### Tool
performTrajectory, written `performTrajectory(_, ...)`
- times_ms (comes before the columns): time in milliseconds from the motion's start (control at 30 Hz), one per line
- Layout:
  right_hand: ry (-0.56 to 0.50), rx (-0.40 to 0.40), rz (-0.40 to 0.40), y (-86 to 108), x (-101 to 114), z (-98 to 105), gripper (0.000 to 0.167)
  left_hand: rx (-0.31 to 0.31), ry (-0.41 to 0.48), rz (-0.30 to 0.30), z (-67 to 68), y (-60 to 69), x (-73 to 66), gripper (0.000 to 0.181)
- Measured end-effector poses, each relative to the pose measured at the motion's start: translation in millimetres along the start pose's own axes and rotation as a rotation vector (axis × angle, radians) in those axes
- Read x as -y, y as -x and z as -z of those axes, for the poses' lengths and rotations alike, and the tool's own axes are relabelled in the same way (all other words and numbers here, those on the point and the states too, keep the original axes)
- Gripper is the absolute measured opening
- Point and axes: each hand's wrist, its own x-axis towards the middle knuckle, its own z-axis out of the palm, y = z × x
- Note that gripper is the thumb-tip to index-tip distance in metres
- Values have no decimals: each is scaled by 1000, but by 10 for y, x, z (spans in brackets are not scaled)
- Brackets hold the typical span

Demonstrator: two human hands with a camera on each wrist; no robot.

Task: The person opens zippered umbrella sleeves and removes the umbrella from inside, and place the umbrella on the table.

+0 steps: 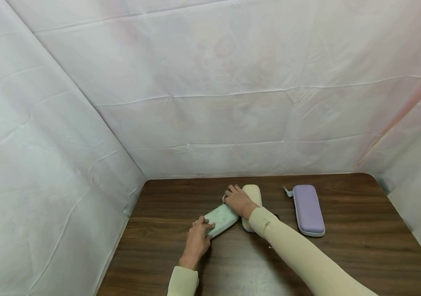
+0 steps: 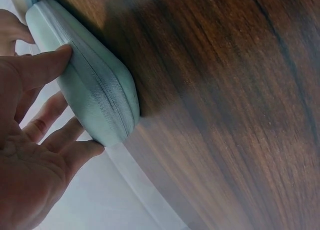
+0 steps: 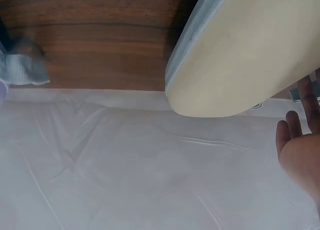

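Note:
A mint green zip case [image 1: 222, 220] lies at a slant on the dark wood table in the head view. At its near left end the left hand [image 1: 196, 240] grips it; in the left wrist view the thumb and fingers of that hand [image 2: 45, 109] hold the case [image 2: 95, 84] around its zipped side. The right hand [image 1: 239, 201] is at the far end of the green case, its fingers by the strap loop. Under the right wrist lies a cream case [image 1: 252, 193], partly covered; in the right wrist view the cream case [image 3: 245, 54] stands beside the hand [image 3: 302, 150].
A purple case [image 1: 308, 209] with a grey strap lies to the right on the table [image 1: 366, 230]. Small dark and pale bits show beside the right forearm. White sheeting [image 1: 210, 119] hangs behind the table and at both sides.

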Motion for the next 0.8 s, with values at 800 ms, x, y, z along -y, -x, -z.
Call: performTrajectory(800, 148, 13, -59, -36, 88, 51, 25, 25, -3, 14, 35, 25, -42, 39)
